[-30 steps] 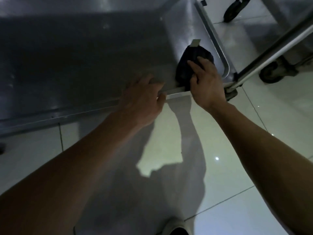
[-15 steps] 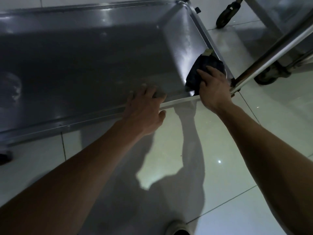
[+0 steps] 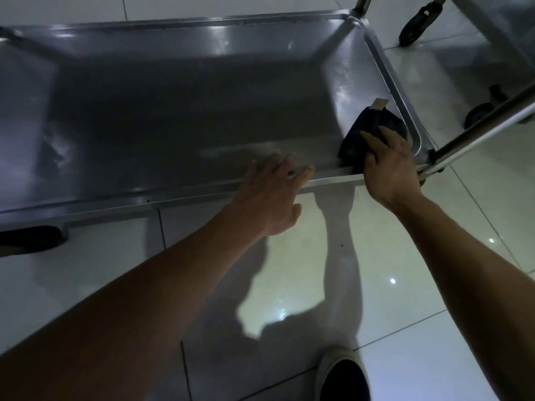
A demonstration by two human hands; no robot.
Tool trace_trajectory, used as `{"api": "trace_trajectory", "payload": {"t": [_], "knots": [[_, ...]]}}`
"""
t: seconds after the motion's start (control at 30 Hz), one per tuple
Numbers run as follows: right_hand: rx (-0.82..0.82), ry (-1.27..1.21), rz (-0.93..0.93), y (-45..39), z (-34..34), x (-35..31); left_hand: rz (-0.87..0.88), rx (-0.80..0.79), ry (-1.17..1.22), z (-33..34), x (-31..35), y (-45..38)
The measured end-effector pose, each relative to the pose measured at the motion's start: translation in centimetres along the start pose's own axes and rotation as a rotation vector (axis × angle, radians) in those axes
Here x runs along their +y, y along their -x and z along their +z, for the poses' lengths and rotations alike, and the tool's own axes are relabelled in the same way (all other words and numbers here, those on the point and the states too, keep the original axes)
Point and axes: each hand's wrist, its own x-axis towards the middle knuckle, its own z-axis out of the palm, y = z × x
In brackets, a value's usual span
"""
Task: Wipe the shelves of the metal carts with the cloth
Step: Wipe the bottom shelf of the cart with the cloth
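Cloth [image 3: 369, 133] sits in the shelf's [image 3: 188, 111] right-hand corner under the flat right hand [image 3: 388, 166] — unwiped steel runs leftward; left hand [image 3: 272, 195], fingers straight, braces the near rim.

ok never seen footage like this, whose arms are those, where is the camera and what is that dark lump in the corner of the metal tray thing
There is no machine here: the arms belong to a person, and the camera sits on their head, looking forward and down, so you see both forearms reaching out from the bottom of the picture. The view is wide-angle, which bends straight edges.

The metal tray is the low shelf of a wheeled metal cart, standing on a glossy tiled floor. The dark lump is a cloth, bunched in the shelf's near right corner. The right hand presses down on it with fairly straight fingers. The left hand rests open over the shelf's near rim, holding nothing.

The bar at right is part of the cart's frame, and another cart's wheel shows at top right. At the bottom edge is the person's shoe.
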Motion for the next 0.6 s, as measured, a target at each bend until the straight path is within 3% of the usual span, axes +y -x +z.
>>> {"api": "trace_trajectory", "payload": {"t": [0.1, 0.27, 0.6], "knots": [[0.016, -0.006, 0.036, -0.1, 0.2, -0.7, -0.048, 0.078, -0.024, -0.9, -3.2, 1.6], [0.017, 0.008, 0.091, -0.8, 0.9, -3.6, -0.297, 0.196, -0.017, -1.8, -10.4, 5.6], [-0.199, -0.010, -0.167, -3.5, 5.3, -16.2, -0.415, 0.152, 0.028, -1.5, -13.3, 7.7]]}}
